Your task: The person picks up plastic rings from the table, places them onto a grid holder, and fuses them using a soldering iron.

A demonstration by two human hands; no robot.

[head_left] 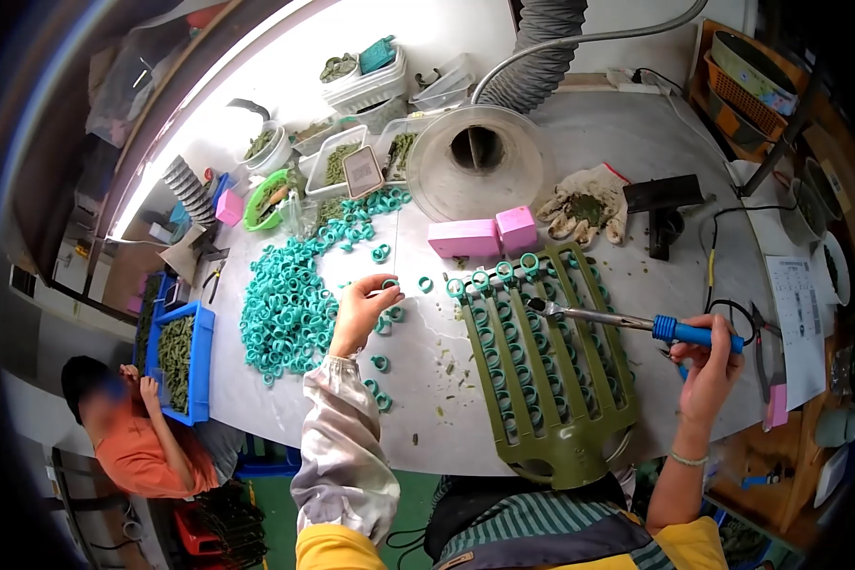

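Note:
My left hand (359, 312) is raised over the table with thumb and fingertips pinched on a small teal ring (390, 283). A large pile of teal rings (285, 309) lies to its left, with a few loose ones nearby. My right hand (708, 375) is wrapped round the blue handle of a soldering iron (670, 330). The iron's metal tip points left, over the upper part of an olive-green slotted rack (575, 446). Teal rings stand in rows along the rack's bars, and several line its far edge. Whether the tip touches the rack I cannot tell.
Pink blocks (465, 238) and a clear round hood (480, 161) on a grey hose stand behind the rack. A soiled glove (587, 202) and a black stand (662, 204) lie at back right. Another person (142, 442) sits at left by a blue crate (199, 370).

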